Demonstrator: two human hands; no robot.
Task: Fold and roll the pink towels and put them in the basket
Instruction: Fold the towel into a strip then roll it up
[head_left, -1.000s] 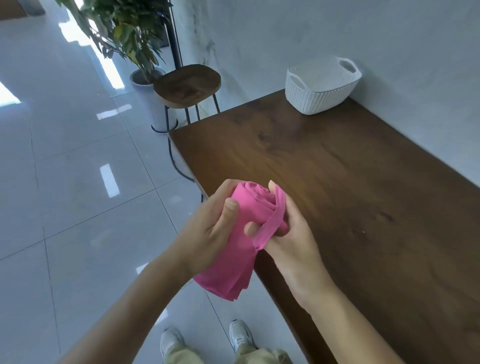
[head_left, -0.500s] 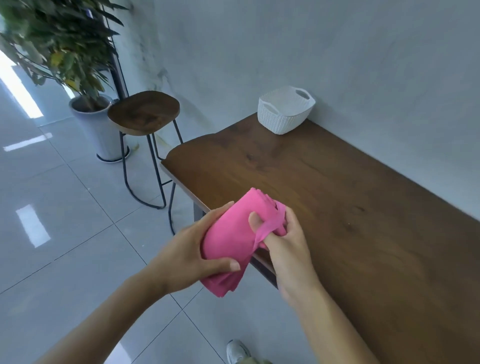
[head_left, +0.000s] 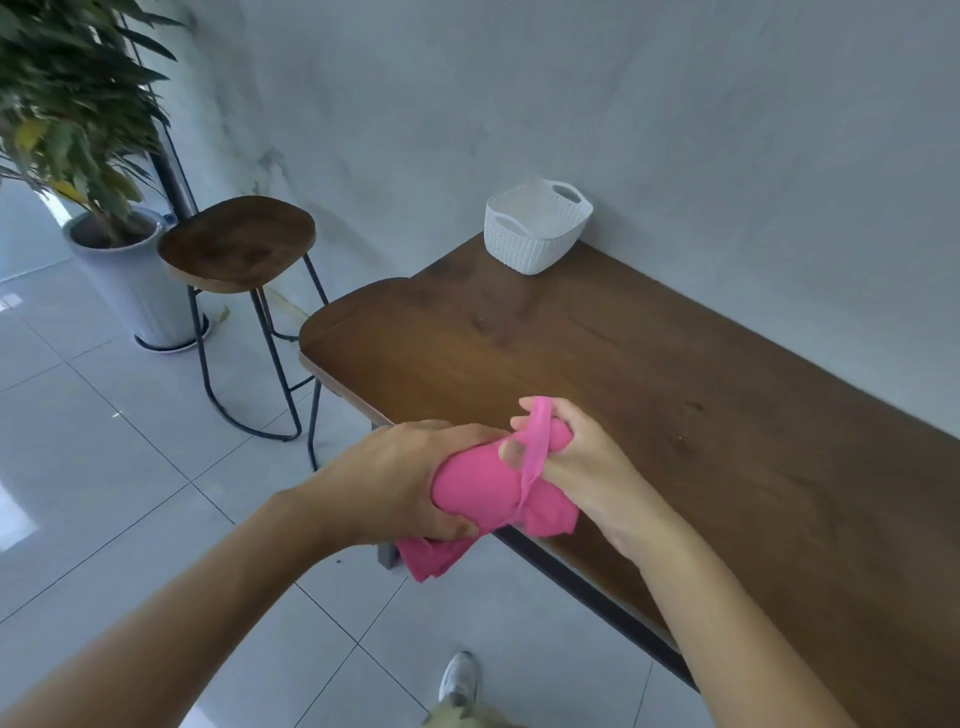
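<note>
Fingers (head_left: 457, 527) of the left hand (head_left: 395, 483) curl right round the middle of the pink towel (head_left: 478, 491). The right hand (head_left: 592, 462) grips the roll's far end, with a thin strip of the cloth stretched taut over its thumb. The towel is low in the centre of the frame, held in the air just above the near edge of the table (head_left: 675, 405). It is a fat roll with a loose tail drooping below the left hand.

It looks light, thin and stretchy, with no stiffness at all. I'd guess the roll unwinds the moment the grip slackens. The safest hold is probably round the body of the roll with the loose end trapped under the fingers, never by the tail. It's not fragile, and it hardly looks slippery.

The basket (head_left: 535, 234) stands upper centre-right at the table's far corner, well apart from the hands. Its top is open, and the wall (head_left: 675, 156) is close behind it. Nothing I can see stands between the hands and it, so a straight carry over the wood looks free. A stool (head_left: 236, 241) stands near the table's rounded corner at the left, and beyond it, upper left, is a potted plant (head_left: 130, 280).
</note>
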